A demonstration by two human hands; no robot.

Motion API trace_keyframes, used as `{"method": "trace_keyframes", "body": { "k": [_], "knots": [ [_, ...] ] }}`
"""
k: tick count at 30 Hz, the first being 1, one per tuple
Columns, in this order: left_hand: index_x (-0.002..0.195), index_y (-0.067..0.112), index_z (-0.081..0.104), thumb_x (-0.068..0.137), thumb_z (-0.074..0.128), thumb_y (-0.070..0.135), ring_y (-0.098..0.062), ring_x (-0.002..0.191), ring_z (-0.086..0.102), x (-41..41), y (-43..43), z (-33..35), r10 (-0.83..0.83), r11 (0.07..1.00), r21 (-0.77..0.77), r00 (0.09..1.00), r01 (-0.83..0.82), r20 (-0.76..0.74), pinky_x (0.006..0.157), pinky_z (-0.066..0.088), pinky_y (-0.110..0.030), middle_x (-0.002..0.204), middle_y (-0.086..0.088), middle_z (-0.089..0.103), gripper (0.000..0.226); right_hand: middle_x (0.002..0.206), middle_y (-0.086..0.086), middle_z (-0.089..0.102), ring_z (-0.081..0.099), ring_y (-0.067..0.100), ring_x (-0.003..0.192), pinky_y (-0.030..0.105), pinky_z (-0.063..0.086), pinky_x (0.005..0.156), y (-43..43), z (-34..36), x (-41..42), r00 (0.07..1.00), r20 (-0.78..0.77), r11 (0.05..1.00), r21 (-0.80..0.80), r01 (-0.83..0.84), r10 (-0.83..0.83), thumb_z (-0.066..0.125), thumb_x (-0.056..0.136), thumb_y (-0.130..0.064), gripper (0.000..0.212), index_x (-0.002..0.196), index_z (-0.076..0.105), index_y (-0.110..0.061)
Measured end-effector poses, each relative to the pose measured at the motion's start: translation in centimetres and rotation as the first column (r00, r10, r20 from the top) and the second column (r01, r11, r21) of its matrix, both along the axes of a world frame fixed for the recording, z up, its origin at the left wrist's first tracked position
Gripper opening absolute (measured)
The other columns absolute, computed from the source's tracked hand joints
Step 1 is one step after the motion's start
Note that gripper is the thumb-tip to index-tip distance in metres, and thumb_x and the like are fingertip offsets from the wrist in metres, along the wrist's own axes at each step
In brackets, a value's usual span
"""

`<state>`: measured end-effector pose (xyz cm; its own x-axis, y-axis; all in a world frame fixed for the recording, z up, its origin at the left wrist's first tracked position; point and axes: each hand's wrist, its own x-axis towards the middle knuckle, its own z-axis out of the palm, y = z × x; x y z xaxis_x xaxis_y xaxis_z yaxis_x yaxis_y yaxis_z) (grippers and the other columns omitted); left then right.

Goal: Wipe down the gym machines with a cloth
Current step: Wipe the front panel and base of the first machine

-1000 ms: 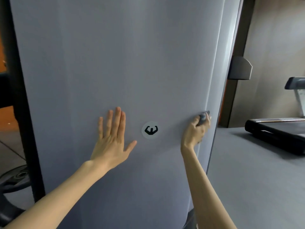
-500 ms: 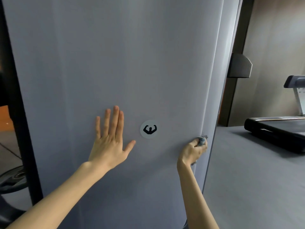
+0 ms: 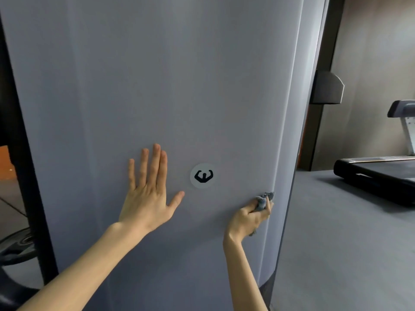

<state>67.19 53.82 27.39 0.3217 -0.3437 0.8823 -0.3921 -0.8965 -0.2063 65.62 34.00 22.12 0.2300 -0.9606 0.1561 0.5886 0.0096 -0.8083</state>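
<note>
Fingers [image 3: 267, 204] of the right hand [image 3: 247, 221] curl round a small bunched grey-blue cloth [image 3: 261, 199], pressed on the tall pale grey machine panel [image 3: 157, 75] at four o'clock from its round logo sticker [image 3: 203, 175]. The left hand [image 3: 147, 194] rests flat, fingers straight, at nine o'clock. Spreading the cloth wider would likely cover more per stroke.

Left hand [image 3: 148, 198], right hand [image 3: 249, 218] bare; forearms [image 3: 78, 265] bare to frame edge; fingers [image 3: 155, 162] slender.

Weight plate [image 3: 20, 245] lower left, grey floor [image 3: 348, 254]
</note>
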Motion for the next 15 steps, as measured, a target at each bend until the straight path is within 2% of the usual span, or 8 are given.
{"method": "trace_keyframes", "body": {
  "k": [1, 2, 4, 5, 7, 9, 12, 15],
  "knots": [
    [0.153, -0.002, -0.006, 0.090, 0.032, 0.059, -0.035, 0.149, -0.012, -0.1, 0.0, 0.1, 0.002, 1.000, 0.000, 1.000, -0.002, -0.001, 0.119, -0.012, -0.051, 0.163, -0.018, -0.009, 0.095, 0.156, 0.005, 0.030, 0.025, 0.015, 0.145, 0.033, 0.023, 0.119, 0.0, -0.1, -0.3, 0.999, -0.023, 0.999, 0.030, -0.023, 0.024, 0.040, 0.104, -0.010, 0.035, 0.138, 0.043, -0.013],
    [0.153, -0.002, -0.006, 0.090, 0.032, 0.059, -0.035, 0.149, -0.013, -0.1, 0.0, 0.1, 0.002, 1.000, 0.000, 1.000, -0.002, -0.001, 0.119, -0.012, -0.051, 0.162, -0.017, -0.010, 0.096, 0.157, 0.004, 0.030, 0.026, 0.014, 0.145, 0.034, 0.024, 0.119, 0.2, 0.4, -0.5, 1.000, -0.013, 1.000, -0.015, -0.025, 0.025, 0.041, 0.103, -0.010, 0.035, 0.137, 0.044, -0.015],
    [0.153, -0.001, -0.007, 0.089, 0.033, 0.059, -0.034, 0.149, -0.013, -0.2, 0.0, 0.1, 0.004, 1.000, 0.000, 1.000, -0.004, -0.003, 0.119, -0.013, -0.050, 0.162, -0.017, -0.011, 0.096, 0.158, -0.001, 0.029, 0.026, 0.010, 0.145, 0.038, 0.026, 0.118, 1.3, 2.7, -0.7, 0.997, 0.067, 0.963, -0.268, -0.013, 0.032, 0.045, 0.102, -0.008, 0.033, 0.134, 0.049, -0.018],
    [0.153, -0.001, -0.008, 0.089, 0.033, 0.059, -0.035, 0.149, -0.013, -0.2, -0.1, 0.1, 0.007, 1.000, 0.006, 1.000, -0.007, -0.004, 0.119, -0.013, -0.050, 0.162, -0.017, -0.011, 0.097, 0.159, -0.003, 0.027, 0.023, 0.009, 0.146, 0.039, 0.024, 0.120, 2.2, 4.1, -0.7, 0.993, 0.094, 0.900, -0.436, -0.017, 0.065, 0.046, 0.101, -0.005, 0.034, 0.133, 0.050, -0.018],
    [0.153, -0.001, -0.007, 0.087, 0.036, 0.058, -0.035, 0.149, -0.013, -0.2, -0.1, 0.2, 0.005, 1.000, 0.024, 1.000, -0.005, -0.012, 0.119, -0.013, -0.051, 0.162, -0.018, -0.010, 0.098, 0.160, -0.006, 0.020, 0.013, 0.011, 0.149, 0.037, 0.010, 0.123, 3.7, 6.0, -0.5, 0.989, 0.078, 0.709, -0.704, -0.032, 0.123, 0.045, 0.099, 0.002, 0.041, 0.132, 0.050, -0.021],
    [0.154, 0.000, -0.006, 0.086, 0.037, 0.058, -0.034, 0.150, -0.013, -0.2, 0.4, 0.2, -0.013, 0.999, 0.043, 1.000, 0.014, -0.022, 0.120, -0.012, -0.050, 0.163, -0.016, -0.011, 0.099, 0.159, -0.009, 0.018, 0.009, 0.013, 0.150, 0.033, 0.002, 0.123, 3.7, 6.2, -0.2, 0.995, 0.047, 0.558, -0.829, -0.013, 0.093, 0.044, 0.095, 0.008, 0.049, 0.133, 0.048, -0.022],
    [0.155, 0.003, -0.001, 0.088, 0.037, 0.056, -0.028, 0.151, -0.009, -0.1, 2.0, 0.2, -0.041, 0.994, 0.105, 0.999, 0.042, -0.009, 0.121, -0.010, -0.045, 0.164, -0.011, -0.008, 0.094, 0.159, -0.010, 0.017, 0.012, 0.021, 0.150, 0.036, 0.003, 0.122, 2.4, 2.9, 0.0, 1.000, 0.010, 0.308, -0.951, 0.001, 0.028, 0.044, 0.096, 0.009, 0.049, 0.134, 0.045, -0.021],
    [0.156, 0.005, 0.008, 0.091, 0.037, 0.052, -0.024, 0.152, -0.003, -0.2, 3.5, -0.5, -0.063, 0.989, 0.131, 0.998, 0.063, -0.001, 0.122, -0.006, -0.046, 0.165, -0.007, -0.002, 0.086, 0.161, -0.008, 0.017, 0.013, 0.022, 0.150, 0.040, 0.010, 0.122, 1.9, -1.8, -0.7, 0.997, -0.058, -0.065, -0.996, -0.061, -0.052, 0.032, 0.105, -0.007, 0.035, 0.135, 0.044, -0.019]
  ]
}}
